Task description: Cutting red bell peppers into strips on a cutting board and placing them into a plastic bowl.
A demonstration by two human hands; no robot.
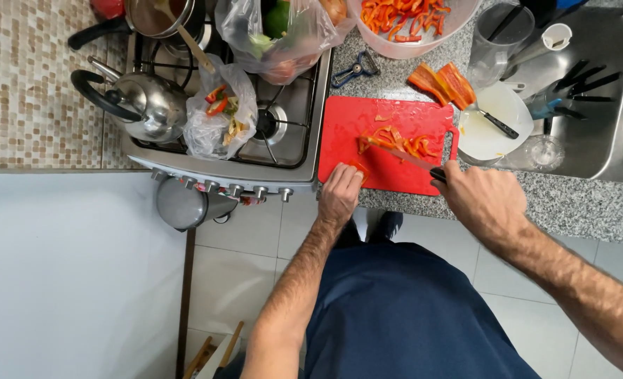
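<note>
Two bare hands work over a red cutting board (367, 119) on a speckled stone counter (571, 203). The right hand (483, 196) is wrapped around the dark handle of a knife (413, 160), whose blade runs leftward and slightly upward across the board into a small heap of red pepper strips (395, 142). The strips lie just beyond the knife's tip, up and to the left of the right hand, near the middle of the board. The left hand (339, 193) rests at the board's near left corner, fingers curled down on a small piece of pepper (358, 168) that touches its fingertips; how tightly it pinches the piece cannot be told. The two hands are near each other, with the knife blade crossing the gap between them.

Farther out, two large uncut pepper pieces (441, 83) lie on the counter just past the board's far right corner, beside a white plate (497, 126) that carries a second dark-handled utensil. A clear bowl (459, 28) of more pepper strips stands beyond the board, and a blue-handled peeler (353, 70) lies to its left. A steel sink (606, 91) is at the right. To the left is a gas stove (290, 140) bearing a metal kettle (139, 102), a plastic bag of vegetable scraps (220, 112) and a larger bag of produce (283, 31).
</note>
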